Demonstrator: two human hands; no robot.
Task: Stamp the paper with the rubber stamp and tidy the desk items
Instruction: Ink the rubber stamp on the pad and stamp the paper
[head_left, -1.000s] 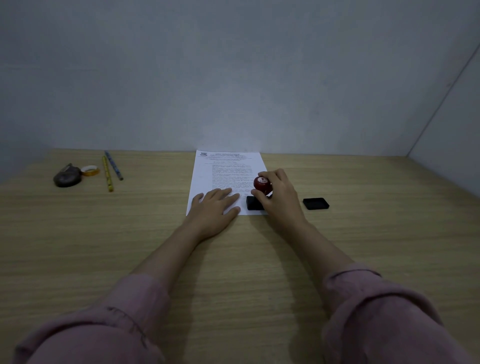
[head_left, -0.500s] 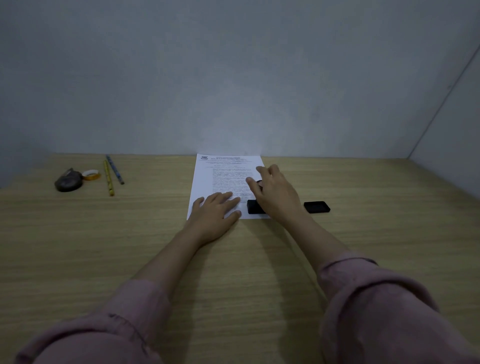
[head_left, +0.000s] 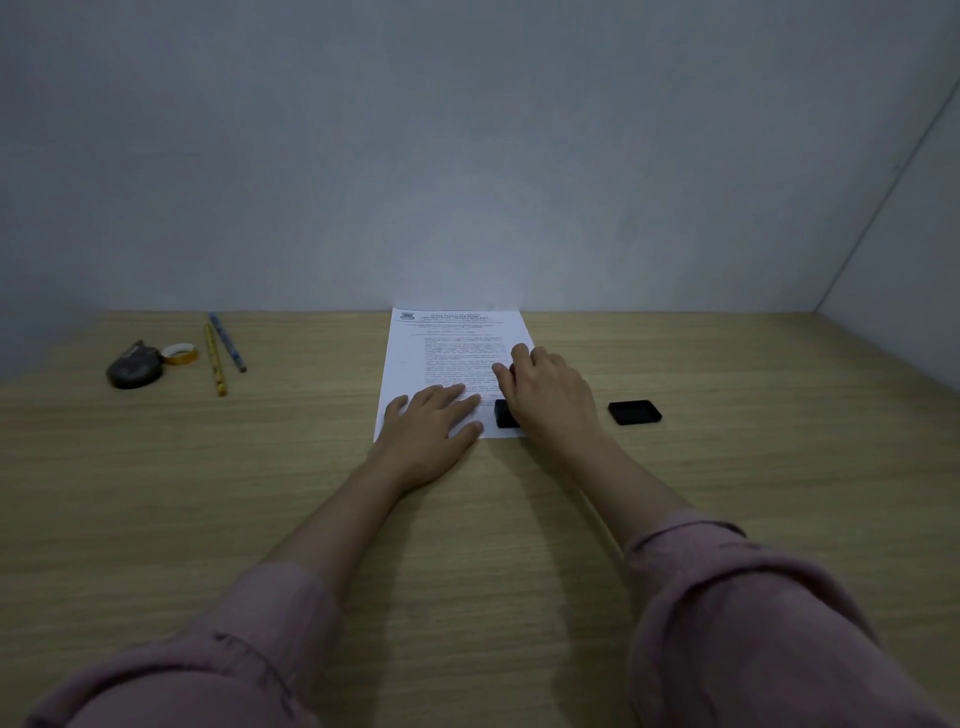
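A printed white paper (head_left: 441, 353) lies on the wooden desk against the back wall. My left hand (head_left: 434, 423) rests flat on the paper's lower part, fingers spread. My right hand (head_left: 550, 395) is cupped over the rubber stamp, pressing down on the paper's right side; the stamp is hidden beneath the palm. A black ink pad (head_left: 505, 414) shows at the paper's lower right corner, partly covered by my right hand. Its black lid (head_left: 635, 412) sits on the desk further right.
At the far left lie a dark grey pouch-like object (head_left: 134, 366), a roll of tape (head_left: 179, 353), a yellow pencil (head_left: 215, 359) and a blue pencil (head_left: 227, 342). Grey walls close the desk at the back and right.
My right hand, which held the red-topped stamp above the ink pad, moved forward onto the paper and lowered over it, hiding the stamp. My left hand stayed flat on the paper.
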